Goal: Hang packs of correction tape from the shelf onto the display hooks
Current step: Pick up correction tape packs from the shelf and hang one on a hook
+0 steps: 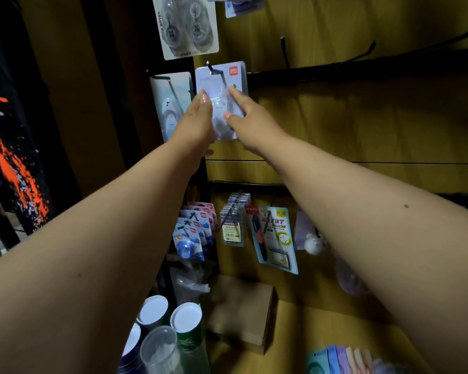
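A pale blue pack of correction tape (222, 76) with a red logo hangs on a metal display hook (214, 70) at the upper middle of the wooden panel. My left hand (197, 122) grips the pack's left edge, thumb on its front. My right hand (250, 117) pinches its right side, forefinger stretched up along the blister. The pack's lower part is hidden behind both hands. More packs (335, 359) in pastel colours lie on the shelf at the bottom right.
Another tape pack (170, 103) hangs just left, and a larger twin pack (185, 25) above. Empty black hooks (284, 49) stick out to the right. Below hang blue tape packs (189, 233), refills and a pen card (276, 238). A cardboard box (243, 314) and capped tubes (170, 330) stand on the shelf.
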The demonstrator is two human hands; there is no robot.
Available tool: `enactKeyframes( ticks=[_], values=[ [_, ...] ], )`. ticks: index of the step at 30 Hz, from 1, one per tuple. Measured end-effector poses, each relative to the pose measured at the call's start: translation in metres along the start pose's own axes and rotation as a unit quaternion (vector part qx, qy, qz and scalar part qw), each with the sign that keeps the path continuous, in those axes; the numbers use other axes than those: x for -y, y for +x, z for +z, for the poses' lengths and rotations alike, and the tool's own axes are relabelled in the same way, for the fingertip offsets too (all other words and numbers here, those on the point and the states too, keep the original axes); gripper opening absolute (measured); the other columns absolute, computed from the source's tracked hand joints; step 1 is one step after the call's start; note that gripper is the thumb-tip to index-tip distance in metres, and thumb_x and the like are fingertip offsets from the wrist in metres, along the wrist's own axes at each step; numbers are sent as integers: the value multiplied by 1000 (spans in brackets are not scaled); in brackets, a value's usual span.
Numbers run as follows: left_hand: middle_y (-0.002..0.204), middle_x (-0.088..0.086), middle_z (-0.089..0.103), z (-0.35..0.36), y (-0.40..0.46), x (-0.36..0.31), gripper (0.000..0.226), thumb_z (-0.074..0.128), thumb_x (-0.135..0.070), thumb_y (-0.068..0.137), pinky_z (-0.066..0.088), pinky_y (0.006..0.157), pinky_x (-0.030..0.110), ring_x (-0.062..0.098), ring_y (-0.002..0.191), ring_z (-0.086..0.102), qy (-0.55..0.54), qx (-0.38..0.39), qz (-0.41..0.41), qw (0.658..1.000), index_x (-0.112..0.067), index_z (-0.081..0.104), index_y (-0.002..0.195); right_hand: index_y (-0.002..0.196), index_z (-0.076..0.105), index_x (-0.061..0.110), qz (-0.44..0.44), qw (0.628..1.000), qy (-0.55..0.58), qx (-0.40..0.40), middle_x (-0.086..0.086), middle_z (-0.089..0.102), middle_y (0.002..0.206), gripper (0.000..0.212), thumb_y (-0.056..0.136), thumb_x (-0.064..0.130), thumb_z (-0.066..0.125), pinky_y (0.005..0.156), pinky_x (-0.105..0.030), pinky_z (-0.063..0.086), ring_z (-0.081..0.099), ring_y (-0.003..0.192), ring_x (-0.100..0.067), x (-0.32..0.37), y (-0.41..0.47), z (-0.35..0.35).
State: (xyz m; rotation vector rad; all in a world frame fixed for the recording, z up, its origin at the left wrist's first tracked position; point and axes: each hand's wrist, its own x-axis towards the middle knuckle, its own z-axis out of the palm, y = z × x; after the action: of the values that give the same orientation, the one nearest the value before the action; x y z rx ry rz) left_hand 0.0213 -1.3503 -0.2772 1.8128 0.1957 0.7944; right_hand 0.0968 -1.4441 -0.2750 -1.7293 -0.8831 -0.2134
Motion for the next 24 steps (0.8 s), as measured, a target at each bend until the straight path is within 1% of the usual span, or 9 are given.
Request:
enactKeyframes(
  ticks=[3, 8, 9, 11, 13, 15, 18, 21, 24],
  values=[
    [150, -7, 43, 1, -8, 4, 64, 27, -61, 92, 42, 103, 49, 20, 123, 53, 12, 24, 19, 999, -36, 27, 151, 150, 21, 37, -8, 1000, -26, 9, -1, 38, 151, 60, 97, 28, 48, 78, -27, 50, 54, 116, -23, -5, -4, -3],
    [126, 0, 49, -2, -18, 12, 46, 21, -48, 104, 45, 91, 40, 26, 114, 53, 43, 15, 10, 999, -40, 28, 148, 151, 14, 37, -6, 998, -54, 35, 5, 36, 152, 64, 96, 36, 49, 100, -35, 45, 50, 125, -20, -18, -21, -9],
    [129, 3, 49, -4, -21, 12, 47, 22, -48, 103, 45, 91, 40, 28, 114, 53, 53, 10, 4, 999, -39, 27, 149, 150, 14, 38, 3, 998, -57, 36, 5, 42, 147, 65, 96, 38, 49, 98, -36, 46, 53, 119, -20, -21, -25, -10],
    [143, 7, 45, -7, -29, 16, 51, 25, -50, 102, 47, 90, 40, 29, 119, 53, 65, 3, -16, 998, -38, 24, 151, 149, 16, 42, 24, 997, -58, 38, 6, 51, 118, 65, 94, 44, 50, 83, -34, 47, 52, 92, -18, -27, -33, -11],
    [148, 10, 43, -8, -39, 23, 52, 29, -50, 101, 47, 86, 35, 29, 124, 52, 86, -3, -16, 996, -35, 26, 151, 146, 23, 42, 39, 997, -57, 25, 13, 45, 93, 63, 91, 46, 52, 70, -29, 43, 44, 75, -13, -33, -45, -13],
    [145, 13, 48, -8, -54, 31, 54, 34, -52, 99, 48, 95, 38, 32, 128, 52, 102, -4, -11, 995, -32, 34, 149, 143, 32, 40, 42, 997, -64, 7, 18, 38, 80, 58, 90, 47, 54, 64, -28, 42, 44, 69, -11, -36, -59, -17],
    [138, 19, 54, -3, -78, 48, 64, 41, -58, 86, 40, 108, 55, 39, 128, 50, 101, 7, -28, 994, -27, 46, 143, 136, 45, 34, 35, 994, -107, -11, 7, 50, 84, 48, 90, 44, 55, 75, -33, 48, 55, 80, -17, -39, -89, -23],
    [129, 15, 63, 7, -110, 70, 55, 46, -51, 92, 45, 104, 52, 34, 119, 59, 131, 33, -45, 990, -21, 53, 138, 125, 53, 30, 39, 992, -122, -11, 3, 54, 83, 38, 89, 44, 56, 71, -35, 48, 56, 77, -19, -53, -122, -22],
    [124, 11, 66, 19, -146, 102, 67, 44, -62, 80, 48, 100, 50, 30, 115, 61, 146, 70, -88, 983, -23, 57, 133, 117, 56, 27, 50, 983, -174, 17, 7, 54, 83, 32, 90, 43, 55, 72, -35, 49, 57, 81, -18, -77, -160, -16]
  ],
)
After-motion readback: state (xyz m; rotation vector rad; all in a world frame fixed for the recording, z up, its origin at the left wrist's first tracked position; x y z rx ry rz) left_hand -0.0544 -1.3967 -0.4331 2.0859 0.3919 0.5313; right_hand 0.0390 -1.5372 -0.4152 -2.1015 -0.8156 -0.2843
